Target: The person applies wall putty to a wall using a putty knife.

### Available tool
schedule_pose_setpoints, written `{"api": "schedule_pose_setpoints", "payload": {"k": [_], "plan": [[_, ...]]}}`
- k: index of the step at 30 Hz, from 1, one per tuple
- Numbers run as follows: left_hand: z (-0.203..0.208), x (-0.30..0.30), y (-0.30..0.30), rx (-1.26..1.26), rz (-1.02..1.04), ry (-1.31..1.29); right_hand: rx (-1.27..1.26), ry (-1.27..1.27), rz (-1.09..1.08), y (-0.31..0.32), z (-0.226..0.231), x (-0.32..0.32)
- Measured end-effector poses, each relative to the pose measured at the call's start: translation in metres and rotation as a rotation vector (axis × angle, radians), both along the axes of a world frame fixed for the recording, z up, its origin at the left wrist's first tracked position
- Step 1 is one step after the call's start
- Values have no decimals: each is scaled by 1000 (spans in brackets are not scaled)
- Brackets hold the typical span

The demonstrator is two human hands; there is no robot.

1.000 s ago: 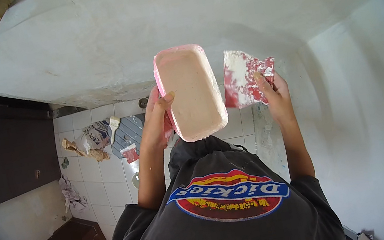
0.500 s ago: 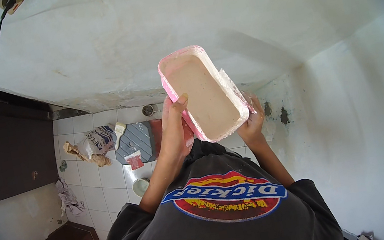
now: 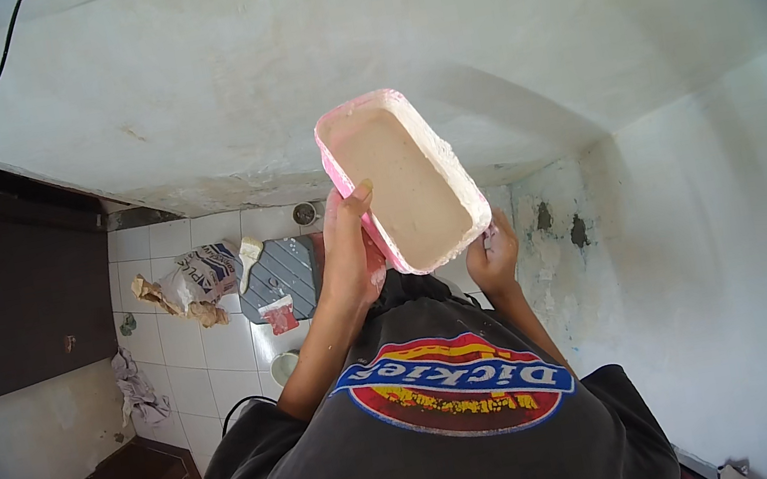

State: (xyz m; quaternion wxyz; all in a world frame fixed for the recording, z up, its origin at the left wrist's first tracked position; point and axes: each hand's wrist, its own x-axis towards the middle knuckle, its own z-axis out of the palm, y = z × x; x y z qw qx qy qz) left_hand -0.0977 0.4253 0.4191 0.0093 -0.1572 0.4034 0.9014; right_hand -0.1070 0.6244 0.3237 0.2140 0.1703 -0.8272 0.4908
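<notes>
A rectangular pink tub [image 3: 327,155] rests in my left hand [image 3: 348,250], thumb hooked over its near left rim. Smooth beige paste [image 3: 404,190] fills much of it, and dried white material crusts the rim. Close by the tub's lower right corner is my right hand [image 3: 495,256], with fingers curled closed. Whatever it may grip is hidden behind the tub and the fingers. Below and to the left, a grey stool [image 3: 280,275] carries a paintbrush [image 3: 248,256] with a pale handle and a red scraper [image 3: 281,316] smeared with white.
Ahead stands a stained pale wall [image 3: 277,85], meeting another on the right with dark chipped patches [image 3: 578,229]. A plastic bag [image 3: 206,272], a small cup [image 3: 304,214], a pale bowl [image 3: 284,367] and a crumpled cloth [image 3: 138,390] lie on the white floor tiles.
My right hand has moved down slightly at the tub's right side. A white crusted edge that stuck out along the right rim no longer shows. The view has shifted a little.
</notes>
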Motion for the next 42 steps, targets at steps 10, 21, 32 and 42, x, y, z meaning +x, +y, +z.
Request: {"api": "schedule_pose_setpoints", "payload": {"k": [10, 21, 32, 42], "plan": [[-1, -11, -14, 86, -57, 52, -394, -186, -56, -4, 71, -32], [9, -15, -12, 40, -90, 52, -480, -255, 1, -16, 65, -18], [15, -12, -7, -84, -73, 40, -372, -395, 71, -6, 63, -7], [11, -16, -19, 60, -70, 105, -225, -497, 199, 28, 69, -9]]}}
